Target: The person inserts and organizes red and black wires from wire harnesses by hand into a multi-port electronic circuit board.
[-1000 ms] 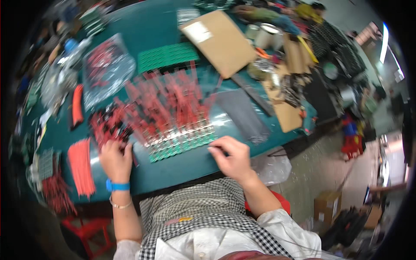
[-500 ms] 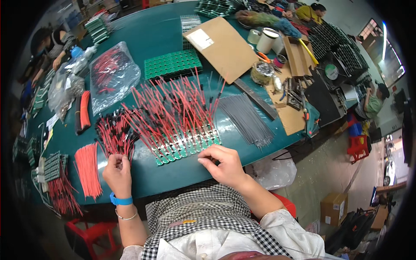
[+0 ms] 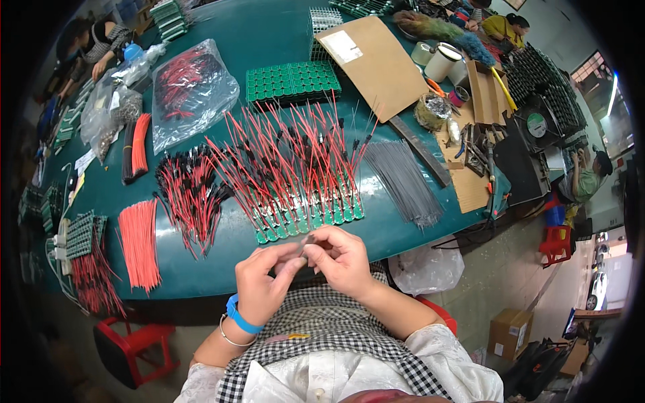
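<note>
L hand (image 3: 265, 279): thumb + index bent toward each other, tips nearly meeting, a gap showing btwn them farther back. R hand (image 3: 342, 262): fingers curled, thumb and index tips close tog. at the same spot. Both sets of tips come tog. around a small dark bit (image 3: 305, 246); too small/blurred to ID, and can't tell which hand grips it, or if both do.

Pose: hands up close tog. in front of the apron (image 3: 306, 312), near the table (image 3: 396, 242) edge. L forearm comes up from lower left, w/ blue wristband (image 3: 243, 317) + bracelet (image 3: 232, 338); R forearm slants in from lower right, white sleeve nr elbow. Both wrists angled inward.

Just beyond the fingertips: green boards (image 3: 312, 221) in a strip on the table, w/ red + black leads (image 3: 292, 164) fanned out over & past them. Lead pile (image 3: 193, 195) lies left of the boards, red tubes (image 3: 139, 247) farther left; grey rods (image 3: 405, 183) to the right.
</note>
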Tool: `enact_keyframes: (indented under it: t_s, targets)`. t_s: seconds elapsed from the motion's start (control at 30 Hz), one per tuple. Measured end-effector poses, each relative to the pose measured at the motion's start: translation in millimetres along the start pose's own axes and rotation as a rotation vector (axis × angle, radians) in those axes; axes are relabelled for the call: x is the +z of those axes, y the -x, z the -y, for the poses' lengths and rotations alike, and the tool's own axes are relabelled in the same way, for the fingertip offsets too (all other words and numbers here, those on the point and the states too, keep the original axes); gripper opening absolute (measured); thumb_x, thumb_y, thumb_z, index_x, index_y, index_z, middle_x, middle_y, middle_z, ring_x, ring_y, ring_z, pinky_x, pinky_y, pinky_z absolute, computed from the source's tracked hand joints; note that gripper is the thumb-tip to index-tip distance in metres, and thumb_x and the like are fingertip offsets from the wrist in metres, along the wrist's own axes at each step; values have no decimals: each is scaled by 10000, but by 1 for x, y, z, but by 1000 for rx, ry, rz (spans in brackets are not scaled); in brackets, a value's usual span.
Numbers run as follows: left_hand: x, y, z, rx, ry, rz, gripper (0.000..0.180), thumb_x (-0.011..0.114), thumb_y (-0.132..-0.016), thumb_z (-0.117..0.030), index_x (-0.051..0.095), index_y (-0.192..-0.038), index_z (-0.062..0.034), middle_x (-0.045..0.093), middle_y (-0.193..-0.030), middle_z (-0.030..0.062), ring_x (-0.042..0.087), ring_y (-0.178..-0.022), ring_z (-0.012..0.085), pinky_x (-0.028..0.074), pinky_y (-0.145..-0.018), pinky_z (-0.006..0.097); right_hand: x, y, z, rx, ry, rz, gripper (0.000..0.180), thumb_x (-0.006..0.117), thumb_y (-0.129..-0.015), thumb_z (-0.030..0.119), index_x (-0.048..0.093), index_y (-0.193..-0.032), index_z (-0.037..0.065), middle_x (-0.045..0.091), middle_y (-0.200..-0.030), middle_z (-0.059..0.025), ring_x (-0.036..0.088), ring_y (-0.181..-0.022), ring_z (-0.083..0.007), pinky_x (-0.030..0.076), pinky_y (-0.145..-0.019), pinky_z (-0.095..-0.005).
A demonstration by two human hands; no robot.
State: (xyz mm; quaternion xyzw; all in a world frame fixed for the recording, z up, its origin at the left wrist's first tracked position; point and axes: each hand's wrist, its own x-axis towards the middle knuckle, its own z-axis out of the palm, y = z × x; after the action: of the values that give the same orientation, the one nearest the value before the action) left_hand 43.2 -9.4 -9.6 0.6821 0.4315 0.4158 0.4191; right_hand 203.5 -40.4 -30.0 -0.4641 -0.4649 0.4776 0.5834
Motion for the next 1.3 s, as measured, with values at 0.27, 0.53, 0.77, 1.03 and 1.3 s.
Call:
enact_keyframes:
  t_s: [0.27,0.53,0.77,1.03,1.3]
  targets:
    - [-2,-7,1,-24,-74,163,119,736,-809,-26,740,-926,-9,677,-689,92,607,-580,157,449,-552,290,-4,3,8,84,-77,-16,117,623,-949,58,608,-1020,-34,637,-886,-57,608,-708,-73,510,-577,-202]
    - [-3,-5,15,119,-107,141,97,777,-767,-49,722,-846,-40,659,-667,83,594,-558,210,458,-571,319,-17,1,-2,259,-246,-35,118,610,-963,64,638,-976,-50,662,-846,-86,629,-669,-111,513,-551,-215]
    - [-24,4,12,-296,154,369,74,739,-842,-68,721,-882,-9,713,-739,80,663,-635,121,514,-586,252,-16,2,11,267,-212,147,104,673,-861,-54,656,-964,-58,653,-894,-97,638,-748,-124,525,-585,-220]
    - [-39,2,20,-457,634,478,78,690,-883,-71,717,-886,2,705,-717,50,635,-609,80,501,-549,243,-9,-22,29,113,44,458,141,756,-748,-47,710,-879,-25,674,-825,-124,642,-714,-178,501,-604,-273]
    - [-70,-10,18,-184,4,279,85,747,-822,-77,700,-831,-7,681,-746,78,649,-684,144,505,-659,265,19,-23,18,126,90,24,71,684,-837,-67,671,-906,-63,697,-822,-119,657,-639,-133,521,-535,-226]
